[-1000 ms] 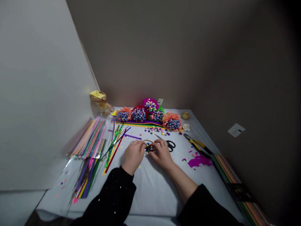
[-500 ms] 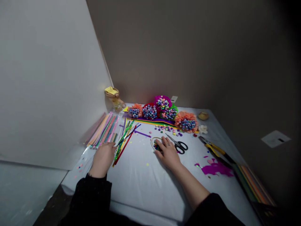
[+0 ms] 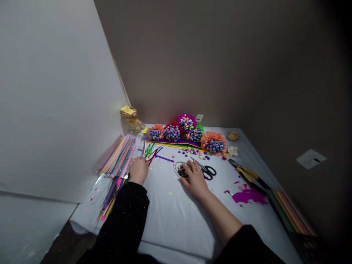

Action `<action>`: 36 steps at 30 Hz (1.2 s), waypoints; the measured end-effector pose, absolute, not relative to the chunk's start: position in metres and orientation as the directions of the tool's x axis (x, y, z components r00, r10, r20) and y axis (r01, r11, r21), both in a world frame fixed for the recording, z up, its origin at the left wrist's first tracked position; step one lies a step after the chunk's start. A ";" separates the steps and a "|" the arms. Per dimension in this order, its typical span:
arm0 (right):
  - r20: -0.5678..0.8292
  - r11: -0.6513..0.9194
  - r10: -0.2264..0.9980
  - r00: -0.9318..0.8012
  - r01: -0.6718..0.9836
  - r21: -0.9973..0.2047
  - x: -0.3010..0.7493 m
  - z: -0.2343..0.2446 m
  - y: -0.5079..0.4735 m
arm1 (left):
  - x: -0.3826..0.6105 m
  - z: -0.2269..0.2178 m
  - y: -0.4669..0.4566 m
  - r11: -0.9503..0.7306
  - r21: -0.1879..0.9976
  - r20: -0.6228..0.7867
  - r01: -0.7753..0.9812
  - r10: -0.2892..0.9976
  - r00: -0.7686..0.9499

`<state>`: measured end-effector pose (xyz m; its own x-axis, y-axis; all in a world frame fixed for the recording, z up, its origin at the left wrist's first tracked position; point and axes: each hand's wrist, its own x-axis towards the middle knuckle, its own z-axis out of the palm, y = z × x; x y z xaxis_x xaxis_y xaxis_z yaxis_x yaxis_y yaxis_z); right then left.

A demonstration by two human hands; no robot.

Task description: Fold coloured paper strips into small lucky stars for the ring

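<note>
My left hand (image 3: pixel 139 170) is closed, its fingers curled over a bunch of glittery coloured paper strips (image 3: pixel 150 149) whose far ends stick out past the knuckles. The fingertips themselves are hidden. My right hand (image 3: pixel 196 182) lies with fingers stretched across a small gold-rimmed dish (image 3: pixel 175 170) of dark, shiny coloured beads (image 3: pixel 181 171), partly covering it. Black-handled scissors (image 3: pixel 210 171) rest just beyond that hand. A purple strip (image 3: pixel 165 158) lies flat between the two hands.
Packets of coloured strips (image 3: pixel 118 154) lie at left, with loose strips (image 3: pixel 110 198) nearer me. Along the back stand paper flowers filled with tiny stars (image 3: pixel 172 132) and a boot-shaped container (image 3: pixel 130 119). Loose stars (image 3: pixel 192 151), pliers (image 3: pixel 247 174) and magenta scraps (image 3: pixel 249 195) are scattered rightward.
My left hand has moved to the right onto the glittery strips, uncovering loose strips at the left. My right hand stays at the dish. The whole view has shifted slightly.
</note>
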<state>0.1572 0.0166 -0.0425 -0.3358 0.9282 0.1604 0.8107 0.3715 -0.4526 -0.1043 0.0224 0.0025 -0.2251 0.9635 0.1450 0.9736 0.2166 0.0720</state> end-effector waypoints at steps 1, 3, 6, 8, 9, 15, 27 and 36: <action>0.161 0.373 0.928 -0.337 0.810 -0.454 0.157 -0.043 0.017 | -0.106 0.003 0.021 0.224 0.082 0.156 0.971 0.960 -0.234; 0.162 0.374 0.927 -0.338 0.807 -0.456 0.157 -0.043 0.017 | -0.110 0.006 0.018 0.242 0.100 0.179 0.965 0.950 -0.257; 0.168 0.370 0.929 -0.331 0.804 -0.466 0.157 -0.043 0.017 | -0.120 0.012 0.014 0.291 0.161 0.180 0.943 0.931 -0.318; 0.163 0.362 0.932 -0.325 0.802 -0.474 0.157 -0.042 0.016 | -0.126 0.016 0.013 0.334 0.186 0.154 0.924 0.919 -0.363; 0.159 0.358 0.933 -0.322 0.802 -0.478 0.157 -0.042 0.016 | -0.128 0.017 0.013 0.350 0.185 0.153 0.918 0.913 -0.379; 0.124 0.342 0.938 -0.325 0.802 -0.490 0.157 -0.038 0.017 | -0.116 0.018 0.005 0.292 0.117 0.133 0.949 0.943 -0.306; 0.117 0.338 0.939 -0.324 0.799 -0.497 0.158 -0.037 0.016 | -0.100 -0.001 -0.002 0.240 0.104 -0.008 0.965 0.971 -0.240; 0.206 0.375 0.927 -0.314 0.771 -0.515 0.159 -0.040 0.015 | -0.106 0.012 -0.005 0.285 0.191 0.155 0.939 0.936 -0.316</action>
<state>0.1587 0.0150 -0.0403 -0.3136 0.9270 0.2057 0.7708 0.3750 -0.5151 -0.1065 -0.0045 0.0124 -0.3158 0.9361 0.1545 0.9392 0.2853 0.1913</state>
